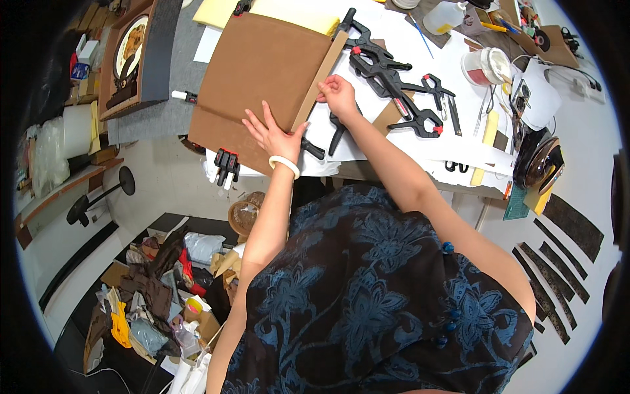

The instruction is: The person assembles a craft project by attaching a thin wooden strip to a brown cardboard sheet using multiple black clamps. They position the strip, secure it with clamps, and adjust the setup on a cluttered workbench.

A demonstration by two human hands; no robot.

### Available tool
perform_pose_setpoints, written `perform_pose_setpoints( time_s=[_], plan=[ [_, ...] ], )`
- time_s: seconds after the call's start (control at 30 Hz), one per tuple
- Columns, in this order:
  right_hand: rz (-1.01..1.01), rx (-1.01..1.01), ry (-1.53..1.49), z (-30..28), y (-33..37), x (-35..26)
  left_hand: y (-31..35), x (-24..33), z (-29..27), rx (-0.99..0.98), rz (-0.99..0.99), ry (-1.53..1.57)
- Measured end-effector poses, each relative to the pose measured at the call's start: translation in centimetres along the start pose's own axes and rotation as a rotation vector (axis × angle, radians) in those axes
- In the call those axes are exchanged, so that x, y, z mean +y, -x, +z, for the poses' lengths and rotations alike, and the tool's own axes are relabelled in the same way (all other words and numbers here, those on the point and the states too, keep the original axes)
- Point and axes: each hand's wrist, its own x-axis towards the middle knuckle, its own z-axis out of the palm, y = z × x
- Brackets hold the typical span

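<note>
A large brown panel [262, 72], apparently leather or suede covered, lies on the table with a narrow tan strip [320, 79] along its right edge. My left hand [277, 136] rests on the panel's near right part, fingers spread, thumb by the strip's near end. At the strip's right side is my right hand [338, 97], its fingers curled and pinched together against the edge; what is between them is hidden. Black spring clamps [377, 72] lie just right of the strip. A black clamp with red pads [228, 164] grips the panel's near edge, another clamp [187, 96] its left edge.
Right of the clamps are a white tub [484, 67], a squeeze bottle [445, 18], black-handled scissors [456, 166] and a yellow strip [484, 148]. A framed box [131, 59] stands at the left. Below left, a bin [154, 289] holds mixed scraps.
</note>
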Motion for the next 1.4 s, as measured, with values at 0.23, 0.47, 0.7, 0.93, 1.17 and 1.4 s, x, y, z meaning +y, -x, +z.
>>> perform_pose_setpoints(
  time_s=[0.23, 0.47, 0.7, 0.93, 1.17, 1.4],
  plan=[
    [-0.009, -0.035, -0.006, -0.2, -0.9, 0.4, 0.0, -1.1, 0.0, -0.028, 0.027, 0.058],
    [-0.015, -0.009, -0.004, 0.5, 0.2, 0.5, 0.0, -1.5, 0.2, -0.011, 0.061, 0.118],
    [-0.026, 0.035, 0.024, 1.0, 0.4, 0.1, 0.1, -1.2, 0.4, 0.041, 0.047, 0.114],
    [0.062, 0.048, 0.319, 0.6, 0.4, -1.3, 0.0, -0.8, 0.6, 0.076, 0.015, 0.119],
    [0.113, 0.127, 0.136, 0.6, -1.7, 0.1, 0.0, -0.5, 0.5, 0.067, -0.003, 0.111],
    [0.179, -0.06, -0.024, 0.4, -2.1, -0.8, 0.0, -0.3, 0.5, 0.067, 0.011, 0.127]
  ],
)
